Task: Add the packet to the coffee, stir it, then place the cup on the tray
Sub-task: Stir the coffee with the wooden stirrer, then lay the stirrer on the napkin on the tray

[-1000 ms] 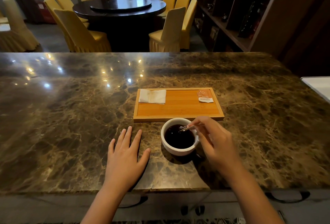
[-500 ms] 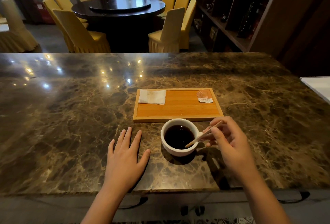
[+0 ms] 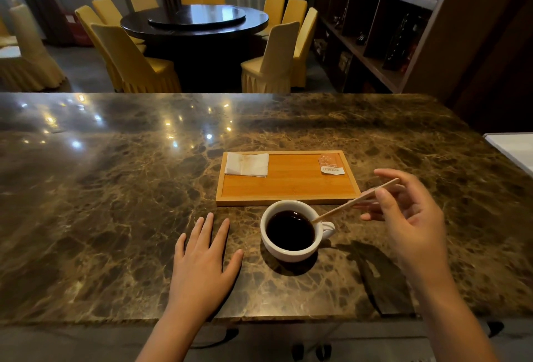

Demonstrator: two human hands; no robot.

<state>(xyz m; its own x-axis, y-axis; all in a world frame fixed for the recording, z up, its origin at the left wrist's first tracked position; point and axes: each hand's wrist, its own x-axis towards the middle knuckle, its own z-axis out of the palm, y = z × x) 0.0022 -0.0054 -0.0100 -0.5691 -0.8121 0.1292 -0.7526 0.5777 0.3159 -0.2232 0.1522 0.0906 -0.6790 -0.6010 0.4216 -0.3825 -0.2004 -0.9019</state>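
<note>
A white cup of dark coffee stands on the marble counter, just in front of a wooden tray. An orange packet lies in the tray's far right corner, a folded white napkin in its far left corner. My right hand is to the right of the cup and pinches a thin wooden stir stick. The stick slants down to the left, its tip at the cup's right rim. My left hand lies flat and open on the counter left of the cup.
The brown marble counter stretches wide to the left and right. A white surface juts in at the right edge. Beyond the counter stand a dark round table with yellow chairs and dark shelving.
My right hand has drawn back to the right, away from over the cup, lifting the stick's tip out of the coffee to the rim. The left hand has stayed flat.
</note>
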